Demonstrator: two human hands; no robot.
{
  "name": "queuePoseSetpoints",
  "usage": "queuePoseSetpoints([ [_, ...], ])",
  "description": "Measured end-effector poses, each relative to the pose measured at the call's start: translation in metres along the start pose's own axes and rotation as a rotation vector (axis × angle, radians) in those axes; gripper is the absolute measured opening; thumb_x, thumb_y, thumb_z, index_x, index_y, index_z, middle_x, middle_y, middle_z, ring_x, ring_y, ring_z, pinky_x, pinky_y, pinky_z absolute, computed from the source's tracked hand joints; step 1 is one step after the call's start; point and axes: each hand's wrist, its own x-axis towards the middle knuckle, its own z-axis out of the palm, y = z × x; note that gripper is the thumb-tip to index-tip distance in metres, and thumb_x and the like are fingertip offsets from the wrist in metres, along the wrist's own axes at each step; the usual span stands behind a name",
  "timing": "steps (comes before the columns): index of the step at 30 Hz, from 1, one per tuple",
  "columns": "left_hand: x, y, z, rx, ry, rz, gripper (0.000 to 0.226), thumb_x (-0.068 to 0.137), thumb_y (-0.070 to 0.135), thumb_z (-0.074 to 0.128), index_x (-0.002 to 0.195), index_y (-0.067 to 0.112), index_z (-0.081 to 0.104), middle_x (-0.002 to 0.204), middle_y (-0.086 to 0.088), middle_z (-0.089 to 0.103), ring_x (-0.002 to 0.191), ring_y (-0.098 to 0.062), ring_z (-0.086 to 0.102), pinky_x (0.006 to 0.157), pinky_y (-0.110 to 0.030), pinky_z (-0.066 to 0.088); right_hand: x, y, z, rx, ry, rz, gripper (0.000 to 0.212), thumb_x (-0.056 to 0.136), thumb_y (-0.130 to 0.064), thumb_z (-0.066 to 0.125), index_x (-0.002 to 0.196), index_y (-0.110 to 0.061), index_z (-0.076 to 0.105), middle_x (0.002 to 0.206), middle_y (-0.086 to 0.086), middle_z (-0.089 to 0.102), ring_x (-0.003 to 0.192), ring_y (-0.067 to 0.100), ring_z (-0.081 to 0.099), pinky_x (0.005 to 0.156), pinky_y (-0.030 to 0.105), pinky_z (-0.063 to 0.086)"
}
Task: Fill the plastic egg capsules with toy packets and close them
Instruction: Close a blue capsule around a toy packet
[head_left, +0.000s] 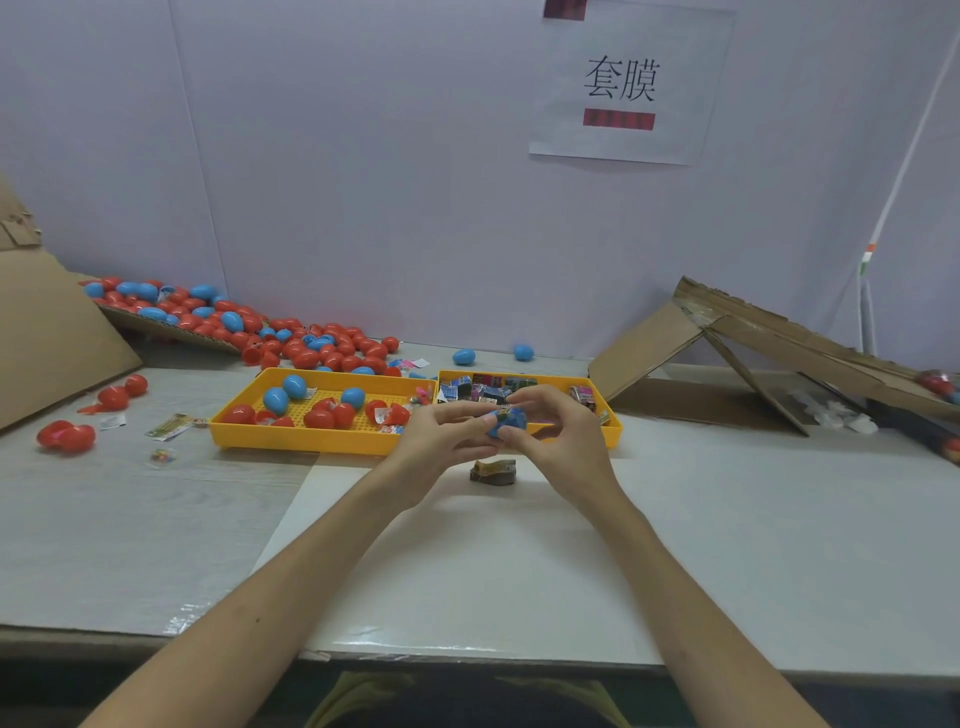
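Note:
Above the white mat, my left hand (441, 441) and my right hand (558, 436) meet around a blue egg capsule (506, 422). A printed toy packet shows at the capsule's opening. Fingers of both hands curl round the capsule, and much of it is hidden by them. A folded toy packet (493, 472) lies on the mat just below my hands. Behind them, the left yellow tray (311, 440) holds red and blue capsules, and the right yellow tray (613, 423) holds several toy packets.
A heap of red and blue capsules (291, 338) spills from a cardboard flap at the back left. Red capsules (67, 436) and loose packets (169, 426) lie left of the trays. Two blue capsules (464, 356) sit by the wall. A collapsed cardboard box (753, 358) stands at right.

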Motion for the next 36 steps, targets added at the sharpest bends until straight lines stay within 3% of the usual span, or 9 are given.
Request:
queuePoseSetpoints([
  [6,0.001,0.0,0.001,-0.037,-0.05,-0.044,0.024,0.094,0.015,0.069,0.118,0.012,0.07,0.111,-0.014,0.076,0.102,-0.032,0.074,0.081,-0.031,0.062,-0.002,0.002,0.002,-0.029,0.015,-0.041,0.043,0.078,-0.018,0.086,0.115,-0.027,0.065,0.099,-0.009,0.072,0.096,0.002,0.067,0.077,0.02,0.057],
  [9,-0.002,0.001,0.005,-0.075,-0.082,-0.054,0.045,0.082,0.03,0.075,0.123,0.013,0.066,0.115,-0.015,0.074,0.106,-0.032,0.073,0.088,-0.036,0.061,-0.004,0.0,0.005,-0.074,0.007,-0.099,0.05,0.078,-0.014,0.085,0.119,-0.032,0.061,0.099,-0.017,0.068,0.097,-0.003,0.064,0.073,0.012,0.051],
  [14,-0.003,0.003,0.004,-0.124,-0.096,-0.076,0.049,0.083,0.026,0.075,0.128,0.01,0.062,0.118,-0.017,0.073,0.111,-0.031,0.071,0.094,-0.039,0.059,-0.005,-0.003,0.011,-0.062,0.019,-0.172,0.05,0.079,-0.012,0.081,0.121,-0.031,0.062,0.098,-0.02,0.068,0.096,-0.002,0.066,0.071,0.006,0.045],
  [21,-0.004,0.006,0.0,-0.244,-0.243,-0.156,0.041,0.098,0.033,0.06,0.134,0.013,0.058,0.13,-0.017,0.068,0.116,-0.024,0.067,0.098,-0.033,0.055,-0.003,-0.003,0.009,0.098,0.032,-0.028,0.03,0.08,-0.019,0.084,0.102,-0.036,0.071,0.095,-0.021,0.073,0.09,0.003,0.067,0.072,0.012,0.05],
  [28,-0.003,0.004,-0.005,-0.449,-0.291,-0.231,0.04,0.101,0.022,0.058,0.135,0.002,0.055,0.134,-0.024,0.063,0.127,-0.033,0.062,0.096,-0.035,0.056,-0.002,-0.004,0.007,0.161,0.018,0.019,0.027,0.079,-0.022,0.085,0.1,-0.033,0.074,0.093,-0.016,0.075,0.088,0.004,0.07,0.071,0.017,0.054],
  [36,-0.006,0.007,-0.004,-0.383,-0.284,-0.166,0.041,0.101,0.028,0.059,0.134,0.002,0.057,0.133,-0.018,0.066,0.128,-0.027,0.061,0.097,-0.03,0.055,0.0,-0.005,0.004,0.22,-0.01,0.078,0.027,0.079,-0.024,0.085,0.102,-0.03,0.073,0.098,-0.011,0.075,0.095,0.007,0.069,0.074,0.024,0.055],
])
